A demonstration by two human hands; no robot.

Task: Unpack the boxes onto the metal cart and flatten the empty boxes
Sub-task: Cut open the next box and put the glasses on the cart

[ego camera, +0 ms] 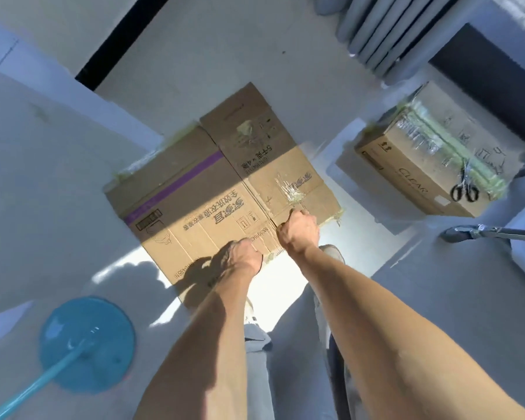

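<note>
— Cardboard is being handled on the floor: the flattened box [212, 189] lies spread out, its near edge gripped by the left hand [240, 256] and the right hand [299, 230], both curled tight on it.

— How should it be pressed flat?

— Creases should be followed and weight kept even, probably, so the taped flaps are not torn.

— And the rest?

— A sealed box [431, 153] with scissors [465, 189] on top is seen to the right. No cart is seen; fingertips are hidden under the knuckles.

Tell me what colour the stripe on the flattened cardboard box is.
Purple stripe across the flattened brown cardboard box; head view.
</note>
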